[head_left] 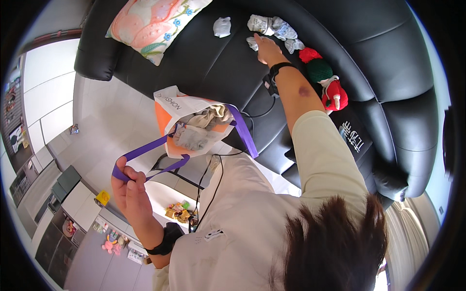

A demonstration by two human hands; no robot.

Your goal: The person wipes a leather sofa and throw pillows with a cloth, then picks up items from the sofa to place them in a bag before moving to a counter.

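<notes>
My left hand (133, 191) is closed around a purple strap (145, 149) of an open shopping bag, holding the strap up. The bag (165, 121) is white and orange, and beige and pale printed clothes (196, 131) lie inside it. Farther right, my right hand (267, 50) reaches down to the black sofa, its fingers on a small white cloth bundle (252, 44) that they partly cover. Beside that hand lie more rolled-up cloth bundles (284, 29), white with grey-blue print. Another white bundle (222, 27) sits apart to the left.
A printed pillow (155, 24) lies at the sofa's (194, 72) far left. A red and green doll (335, 92) sits near my right forearm, beside a dark cushion with white lettering (354, 133). Black cables (222, 169) hang across my front. A white tub with packaged items (177, 212) stands below the bag.
</notes>
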